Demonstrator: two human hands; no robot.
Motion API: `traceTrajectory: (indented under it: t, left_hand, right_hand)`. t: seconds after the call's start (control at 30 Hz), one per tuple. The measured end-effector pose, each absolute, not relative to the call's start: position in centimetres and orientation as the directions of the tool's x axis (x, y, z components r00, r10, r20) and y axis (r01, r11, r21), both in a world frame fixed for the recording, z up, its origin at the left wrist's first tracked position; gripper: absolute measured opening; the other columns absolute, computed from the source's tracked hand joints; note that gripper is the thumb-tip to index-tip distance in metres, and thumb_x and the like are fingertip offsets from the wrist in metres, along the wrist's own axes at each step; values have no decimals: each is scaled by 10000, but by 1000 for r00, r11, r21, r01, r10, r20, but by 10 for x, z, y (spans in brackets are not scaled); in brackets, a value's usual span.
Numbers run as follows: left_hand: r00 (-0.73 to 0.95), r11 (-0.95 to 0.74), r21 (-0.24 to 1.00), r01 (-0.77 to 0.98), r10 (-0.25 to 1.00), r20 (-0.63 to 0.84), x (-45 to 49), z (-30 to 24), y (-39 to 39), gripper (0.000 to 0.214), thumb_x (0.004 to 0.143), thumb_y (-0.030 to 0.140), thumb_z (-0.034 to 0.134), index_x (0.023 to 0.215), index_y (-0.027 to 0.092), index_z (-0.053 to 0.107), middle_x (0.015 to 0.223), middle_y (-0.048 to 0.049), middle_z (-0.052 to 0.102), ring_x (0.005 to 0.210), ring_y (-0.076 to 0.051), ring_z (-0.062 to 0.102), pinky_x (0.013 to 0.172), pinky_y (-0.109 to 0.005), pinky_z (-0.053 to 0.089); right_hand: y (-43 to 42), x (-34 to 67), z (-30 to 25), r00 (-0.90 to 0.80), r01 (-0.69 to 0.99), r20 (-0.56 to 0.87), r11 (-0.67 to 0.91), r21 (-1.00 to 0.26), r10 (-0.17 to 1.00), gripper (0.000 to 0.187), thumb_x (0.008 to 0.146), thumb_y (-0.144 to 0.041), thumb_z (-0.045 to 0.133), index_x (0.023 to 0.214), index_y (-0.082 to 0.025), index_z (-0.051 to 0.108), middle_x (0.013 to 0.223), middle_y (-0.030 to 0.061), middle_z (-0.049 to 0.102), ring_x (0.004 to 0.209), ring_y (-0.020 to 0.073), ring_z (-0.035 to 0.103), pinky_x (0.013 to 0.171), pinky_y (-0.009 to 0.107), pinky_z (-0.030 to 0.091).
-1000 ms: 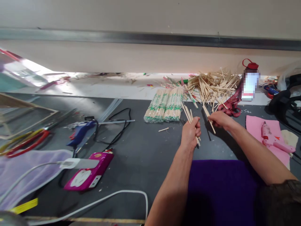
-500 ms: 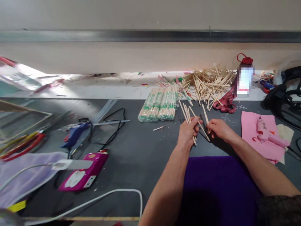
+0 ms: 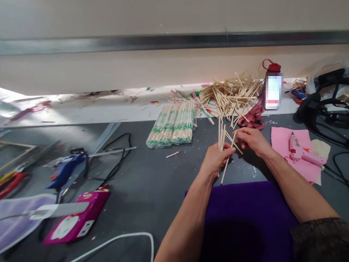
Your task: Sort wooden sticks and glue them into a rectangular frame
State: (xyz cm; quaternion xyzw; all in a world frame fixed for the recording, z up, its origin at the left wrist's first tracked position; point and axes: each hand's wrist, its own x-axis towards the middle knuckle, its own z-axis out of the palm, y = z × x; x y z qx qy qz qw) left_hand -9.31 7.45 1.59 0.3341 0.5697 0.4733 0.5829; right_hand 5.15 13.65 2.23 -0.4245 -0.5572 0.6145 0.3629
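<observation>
My left hand point(image 3: 218, 158) is closed round several thin wooden sticks point(image 3: 221, 133), which fan upward from its fingers. One more wooden stick point(image 3: 227, 161) runs slantwise under the left thumb, its lower end near the purple cloth point(image 3: 245, 207). My right hand point(image 3: 251, 140) pinches the upper end of that slanting stick between thumb and fingertips. A short stick crosses behind it, pointing down to the right. Behind the hands lies a loose heap of similar sticks point(image 3: 231, 92). To the left, wrapped packs of chopsticks point(image 3: 171, 125) with green print lie side by side.
A pink glue gun point(image 3: 296, 149) lies on pink felt point(image 3: 278, 136) at the right. Beside the heap are a red tape point(image 3: 252, 118) and a red-capped bottle point(image 3: 274, 68). Leftward sit a magenta power strip point(image 3: 92, 207), a blue-handled tool point(image 3: 65, 169) and cables.
My right hand has brought its stick over to my left hand, where it now lies under the left thumb. The sticks in my left hand stand more upright. The camera view has shifted right.
</observation>
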Motion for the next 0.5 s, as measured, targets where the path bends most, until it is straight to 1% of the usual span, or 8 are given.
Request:
traceTrajectory:
  t: [0.13,0.23,0.3,0.33,0.4,0.43,0.5]
  left_hand:
    - [-135,279,959,-55,949,-284,-92,16,73,281,534,307,755,641,159,541,438,75,448,366,-31,321,376,-170,222]
    - [-157,224,973,45,964,-215,-93,14,73,245,542,288,739,624,159,548,466,65,470,402,-44,353,404,-180,255]
    - [-152,199,975,97,971,-183,-94,14,73,228,546,284,728,614,158,550,481,59,484,422,-51,375,422,-185,277]
    - [-144,193,974,115,974,-176,-94,14,73,221,549,284,722,611,158,551,485,58,486,428,-54,382,429,-188,285]
    - [-130,189,971,147,977,-170,-94,15,72,211,554,286,711,612,159,553,485,57,488,431,-60,390,437,-194,297]
    - [-127,188,969,162,977,-169,-94,15,71,207,558,286,706,615,159,553,483,57,487,431,-62,393,439,-196,301]
    - [-134,185,963,194,978,-161,-94,16,71,199,563,285,700,619,161,555,482,56,488,431,-65,396,441,-199,305]
  right_hand:
    - [137,52,24,-379,31,-144,-143,-989,914,227,685,-333,620,801,-143,659,630,-23,599,416,51,463,414,182,331]
    - [137,54,23,-391,47,-185,-181,-982,902,207,697,-311,596,808,-146,654,632,-23,600,418,57,470,412,184,330]
    - [138,55,22,-400,84,-184,-164,-983,898,184,718,-302,568,794,-150,640,627,-24,596,419,63,468,418,190,331]
    - [139,56,21,-406,124,-165,-125,-984,899,172,734,-296,548,781,-154,632,618,-25,592,420,66,466,425,195,333]
    - [139,57,20,-407,274,-97,21,-961,908,159,769,-269,503,753,-160,618,596,-24,584,435,78,467,453,204,338]
    - [140,58,20,-404,372,-52,112,-922,913,167,785,-250,479,749,-162,617,596,-19,588,456,86,478,477,209,343]
    - [140,58,21,-409,548,43,284,-787,911,203,813,-215,439,762,-159,627,641,8,623,534,107,517,537,220,353]
